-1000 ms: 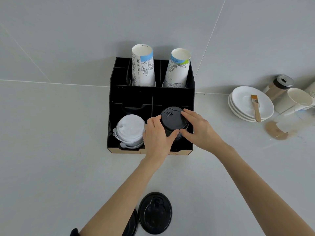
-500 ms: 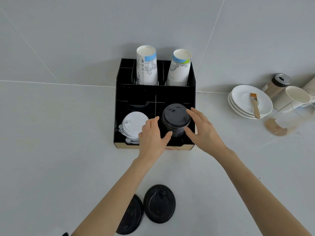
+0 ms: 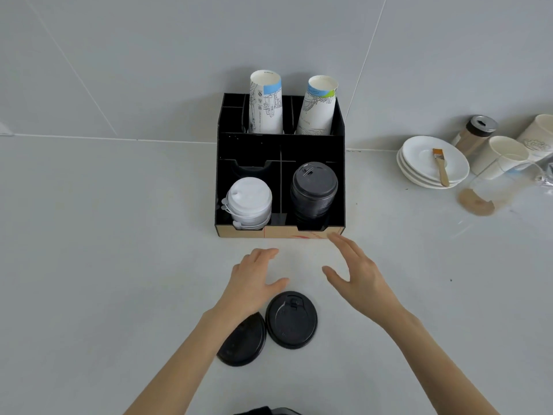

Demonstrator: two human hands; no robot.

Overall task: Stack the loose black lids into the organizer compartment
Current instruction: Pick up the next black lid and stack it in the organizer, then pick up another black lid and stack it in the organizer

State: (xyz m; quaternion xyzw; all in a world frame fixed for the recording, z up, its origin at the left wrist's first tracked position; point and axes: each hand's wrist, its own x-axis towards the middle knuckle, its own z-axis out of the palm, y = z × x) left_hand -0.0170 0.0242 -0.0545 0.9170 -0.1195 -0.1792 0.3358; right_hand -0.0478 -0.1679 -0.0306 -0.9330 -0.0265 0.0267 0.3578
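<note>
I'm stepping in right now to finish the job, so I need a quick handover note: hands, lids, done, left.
Left hand and right hand: both open, empty, above the counter in front of the organizer.
Done: black lid stack sits in the front right compartment, beside the white lids.
Left: two loose black lids on the counter, one fully visible, the other partly under the left forearm.

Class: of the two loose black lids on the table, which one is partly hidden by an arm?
The left loose lid; the left forearm crosses it, while the right loose lid shows whole.
</note>
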